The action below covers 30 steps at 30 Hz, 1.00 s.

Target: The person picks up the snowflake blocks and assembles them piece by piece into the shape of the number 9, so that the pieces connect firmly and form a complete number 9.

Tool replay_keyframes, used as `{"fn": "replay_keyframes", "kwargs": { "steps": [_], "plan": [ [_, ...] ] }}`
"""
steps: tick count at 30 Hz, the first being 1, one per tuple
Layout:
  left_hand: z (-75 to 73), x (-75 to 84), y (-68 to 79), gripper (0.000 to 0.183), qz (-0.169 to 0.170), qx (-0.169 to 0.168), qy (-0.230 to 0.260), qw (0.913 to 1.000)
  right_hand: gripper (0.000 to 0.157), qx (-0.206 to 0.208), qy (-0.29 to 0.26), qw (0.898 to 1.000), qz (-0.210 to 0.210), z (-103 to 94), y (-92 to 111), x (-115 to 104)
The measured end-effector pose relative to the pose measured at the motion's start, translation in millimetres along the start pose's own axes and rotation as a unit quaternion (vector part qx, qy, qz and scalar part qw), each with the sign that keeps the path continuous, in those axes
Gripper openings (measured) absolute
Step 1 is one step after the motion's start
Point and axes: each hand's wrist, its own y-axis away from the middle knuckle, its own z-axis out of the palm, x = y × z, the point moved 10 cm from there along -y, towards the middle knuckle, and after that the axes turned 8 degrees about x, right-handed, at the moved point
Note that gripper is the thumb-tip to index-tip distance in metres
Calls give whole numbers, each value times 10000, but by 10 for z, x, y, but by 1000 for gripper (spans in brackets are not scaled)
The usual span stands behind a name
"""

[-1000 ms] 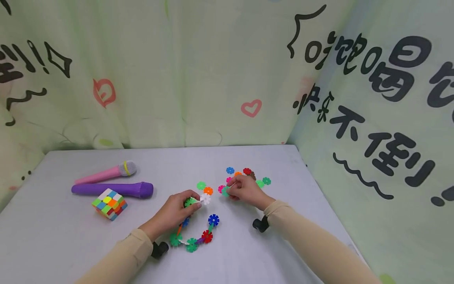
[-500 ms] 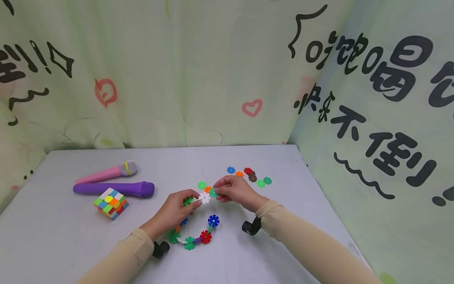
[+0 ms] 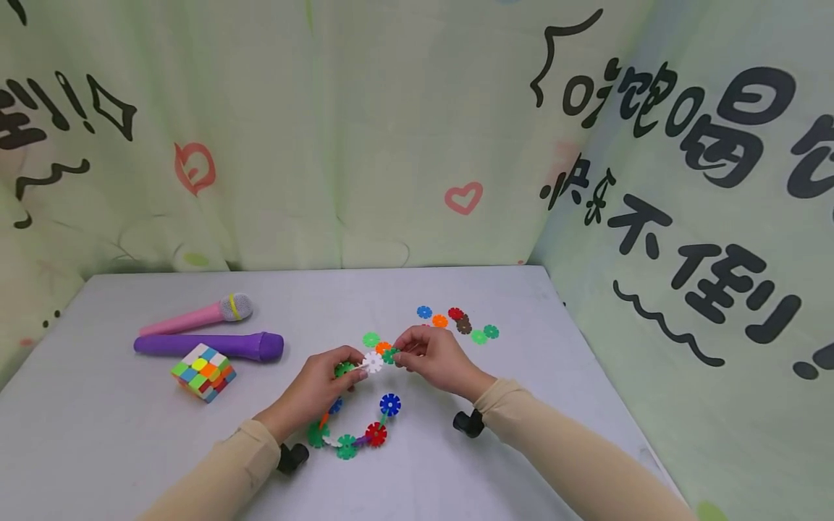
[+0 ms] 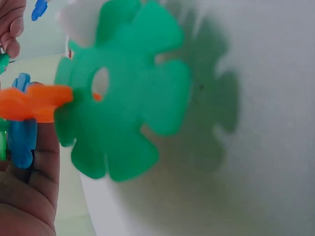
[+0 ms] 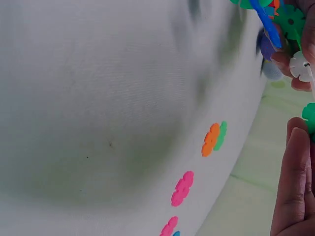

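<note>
Near the middle of the white tabletop, my left hand has its grip closed in a pinch on a chain of flower-shaped discs, close by the white disc at its far end. With my right hand I hold a small green disc pinched between thumb and fingers, just beside the white one; I cannot tell whether the two join. The chain curves from the left hand toward me and round to a dark blue disc, leaving the loop open on the right. Through the left wrist camera I see a large green disc of the chain, an orange piece slotted into it. Past the hands lie a light green disc and, farther right, loose red and brown discs. To the left, a pink microphone, a purple microphone and a puzzle cube sit close together.
</note>
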Motion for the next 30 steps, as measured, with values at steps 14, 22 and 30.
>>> {"fn": "replay_keyframes", "kwargs": {
  "steps": [14, 22, 30],
  "plan": [
    [11, 77, -11, 36, 295, 146, -422, 9986, 11, 229, 583, 9928, -1019, 3, 40, -186],
    [4, 96, -1, 43, 392, 98, -597, 9974, 10, 202, 585, 9916, -1133, 10, 36, -231],
    [-29, 86, 9, 43, 401, 219, -811, 9957, 12, 425, 624, 9901, -1185, -63, 73, -224]
  ]
}}
